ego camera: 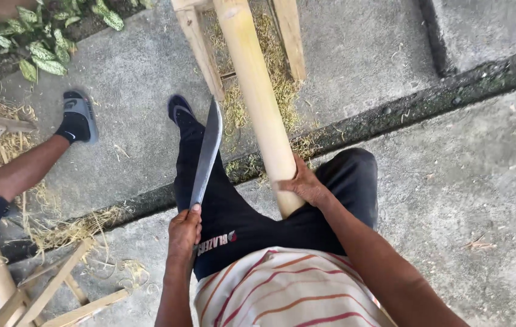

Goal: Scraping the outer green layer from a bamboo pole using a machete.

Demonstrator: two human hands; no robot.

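The left hand [184,233] has its fingers curled tight around the handle of a long machete [207,152], thumb pressed up where the blade begins; the grey blade runs up and away from those fingers, tilted slightly toward the right, its tip ending just beside a thick bamboo pole [256,97]. The right hand [304,183] lies on the near end of that pole, fingers wrapped over its top and left side, so the pole is gripped rather than pinched; the cut end sits just below the fingers, against the person's dark trousers. From the right fingers the pole slants up and away to the top edge of the view, passing between pale wooden legs of a frame [202,48]. Blade and pole stand near each other but apart, and whether the edge touches the bamboo cannot be told. Beyond the left fingers the person's own leg stretches out to a dark sandal [178,109]. Well off to the left of them, another person's leg ends in a black sandal [78,116] on the concrete floor [463,181], with straw-like shavings [70,230] scattered about and green leaves [40,36] farther off.
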